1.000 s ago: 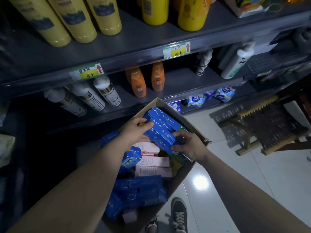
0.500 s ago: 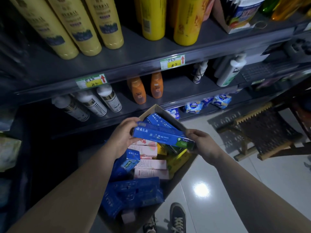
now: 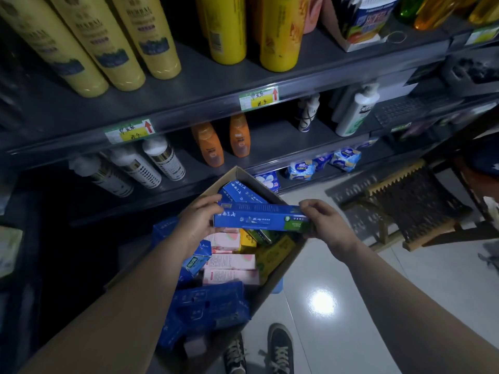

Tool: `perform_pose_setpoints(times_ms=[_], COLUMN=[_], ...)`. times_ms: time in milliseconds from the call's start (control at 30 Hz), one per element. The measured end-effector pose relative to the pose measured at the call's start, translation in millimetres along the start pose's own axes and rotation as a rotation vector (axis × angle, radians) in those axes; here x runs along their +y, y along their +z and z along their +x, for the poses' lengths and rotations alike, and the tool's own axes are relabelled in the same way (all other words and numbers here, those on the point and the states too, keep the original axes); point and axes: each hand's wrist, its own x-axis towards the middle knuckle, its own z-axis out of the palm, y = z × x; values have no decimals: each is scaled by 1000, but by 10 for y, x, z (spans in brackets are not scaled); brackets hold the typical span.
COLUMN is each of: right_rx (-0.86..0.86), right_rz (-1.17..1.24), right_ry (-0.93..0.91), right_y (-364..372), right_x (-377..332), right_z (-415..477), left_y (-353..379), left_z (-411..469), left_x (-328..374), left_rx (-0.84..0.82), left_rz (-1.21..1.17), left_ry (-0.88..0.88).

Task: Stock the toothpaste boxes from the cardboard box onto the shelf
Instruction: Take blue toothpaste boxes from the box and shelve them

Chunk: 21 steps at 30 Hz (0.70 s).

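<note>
Above the open brown cardboard box (image 3: 272,263), your left hand (image 3: 198,222) and right hand (image 3: 328,225) each pinch an end of the long blue toothpaste box (image 3: 259,220), held crosswise below the shelf (image 3: 243,85).

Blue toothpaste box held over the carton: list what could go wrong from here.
1. The left hand and right hand pinch the blue toothpaste box only at its ends, so it may slip and drop into the cardboard box or onto the tiled floor.
2. The orange bottles and white bottles stand near the shelf front; pushing the box in there could topple them.
</note>
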Motion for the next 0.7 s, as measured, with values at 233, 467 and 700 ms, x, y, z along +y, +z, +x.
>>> perform_pose_setpoints(times_ms=[233, 467, 700], right_rx=[-59, -47, 217], right_rz=[22, 96, 219], right_ry=[-8, 16, -26], right_y=[-146, -206, -315], right_x=[8, 85, 152], right_z=[32, 110, 264], left_y=[65, 203, 143], left_z=[71, 172, 461], left_x=[-15, 13, -60], left_rx=[50, 77, 158], left_rz=[355, 273, 578], left_ry=[-23, -178, 54])
